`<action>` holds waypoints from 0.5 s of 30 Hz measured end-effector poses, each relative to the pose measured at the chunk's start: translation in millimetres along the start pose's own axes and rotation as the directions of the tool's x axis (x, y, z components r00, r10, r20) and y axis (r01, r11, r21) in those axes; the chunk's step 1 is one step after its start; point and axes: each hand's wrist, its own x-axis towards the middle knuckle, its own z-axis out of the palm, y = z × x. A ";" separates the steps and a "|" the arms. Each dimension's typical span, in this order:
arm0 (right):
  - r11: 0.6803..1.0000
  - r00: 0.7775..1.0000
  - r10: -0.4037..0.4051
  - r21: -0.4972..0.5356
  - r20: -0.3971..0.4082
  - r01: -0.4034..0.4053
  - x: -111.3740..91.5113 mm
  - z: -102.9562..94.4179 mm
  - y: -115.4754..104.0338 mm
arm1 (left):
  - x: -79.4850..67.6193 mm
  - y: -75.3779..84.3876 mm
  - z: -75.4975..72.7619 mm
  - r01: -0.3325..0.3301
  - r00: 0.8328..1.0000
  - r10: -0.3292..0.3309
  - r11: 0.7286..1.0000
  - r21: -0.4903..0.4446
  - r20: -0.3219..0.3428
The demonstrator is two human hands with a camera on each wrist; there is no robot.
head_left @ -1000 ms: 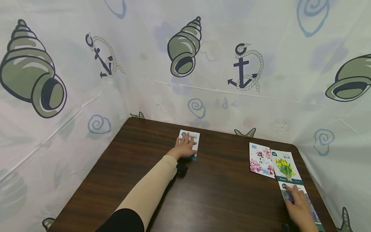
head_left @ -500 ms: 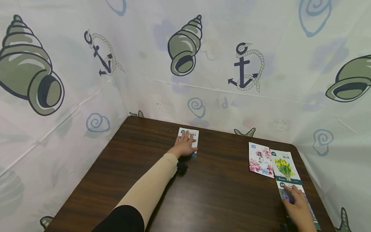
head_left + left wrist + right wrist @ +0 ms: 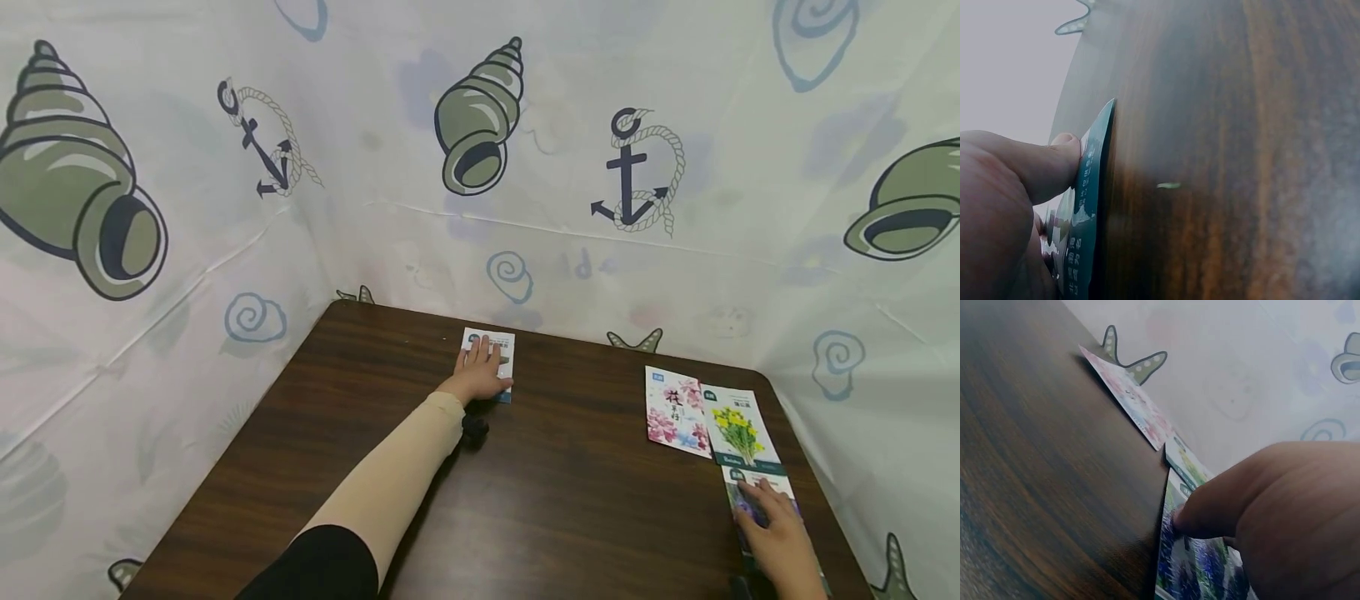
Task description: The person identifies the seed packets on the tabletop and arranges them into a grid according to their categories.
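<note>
Packet (image 3: 506, 360) under the left hand (image 3: 478, 375), fingers spread apart, sits slightly nearer the 12 o'clock edge of the table (image 3: 585, 500) than a second ago, seemingly almost flush; at 4 o'clock, the right hand (image 3: 780, 537), unclenched, touches a purple-flowered packet (image 3: 1207, 565).

A close-fitting, plain cream sleeve (image 3: 390, 467) covers the left forearm at the lower centre of the frame, ending in a slightly wrinkled cuff (image 3: 446, 405). Below it comes a black sleeve (image 3: 318, 565) with a curved edge. A small, lumpy black device (image 3: 475, 430) sits at the left wrist, and part of another dark piece (image 3: 739, 587) shows beside the right one at the lower right
</note>
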 end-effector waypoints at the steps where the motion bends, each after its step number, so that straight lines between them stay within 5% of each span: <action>1: 1.000 1.000 -0.007 0.000 0.008 0.007 -0.3 -0.6 0.4 | 0.3 0.1 -0.2 0.000 1.000 0.000 1.000 0.001 0.002; 11: 1.000 0.990 -0.016 0.020 0.140 0.013 -2.7 -9.3 1.2 | 4.6 -0.1 -0.4 -0.017 0.999 0.017 1.000 0.002 -0.030; 15: 1.000 0.993 -0.009 -0.012 0.121 0.010 -2.9 -7.9 1.5 | 6.2 -0.3 0.4 0.000 1.000 0.000 1.000 0.000 -0.021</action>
